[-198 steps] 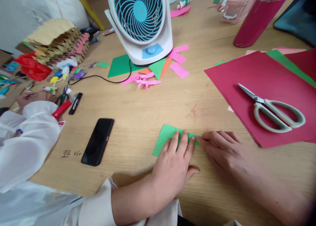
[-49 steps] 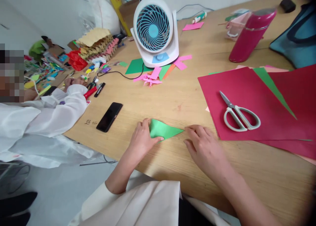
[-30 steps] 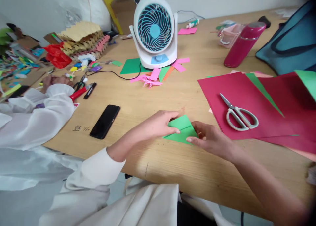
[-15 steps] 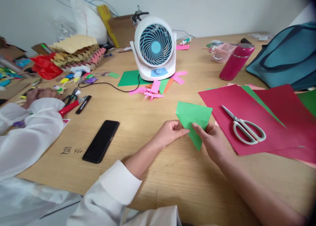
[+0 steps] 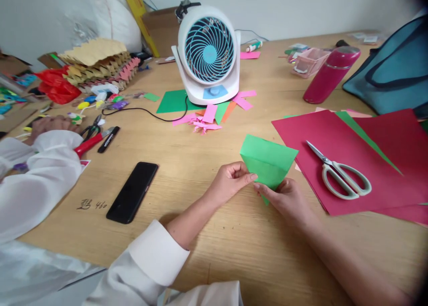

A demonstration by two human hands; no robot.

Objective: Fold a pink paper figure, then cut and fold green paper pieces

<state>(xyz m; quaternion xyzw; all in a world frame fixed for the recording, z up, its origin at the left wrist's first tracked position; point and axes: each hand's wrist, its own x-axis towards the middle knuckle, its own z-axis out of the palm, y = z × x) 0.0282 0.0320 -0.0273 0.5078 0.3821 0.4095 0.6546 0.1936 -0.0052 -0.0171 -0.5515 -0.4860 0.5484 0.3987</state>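
A piece of green paper (image 5: 269, 156) is held up above the table, with a crease running across it below its top edge. My left hand (image 5: 232, 179) pinches its left side between thumb and fingers. From the right, my right hand (image 5: 284, 199) grips the lower right part, thumb in front and fingers behind. The paper narrows to a point below the thumbs. To the right, white-handled scissors (image 5: 337, 172) lie on sheets of red paper (image 5: 301, 127), apart from both hands.
A black phone (image 5: 132, 192) lies left of my arm. Beyond stands a white fan (image 5: 209, 51) with pink paper scraps (image 5: 205, 123) before it. A magenta bottle (image 5: 331, 76) and blue bag (image 5: 389, 69) are back right. Another person's hands (image 5: 53, 127) rest at left near red-handled tools (image 5: 88, 145).
The green paper's upper part has tilted and opened out, showing the crease. My right thumb has slid down and left, toward the left thumb. The view has shifted slightly.
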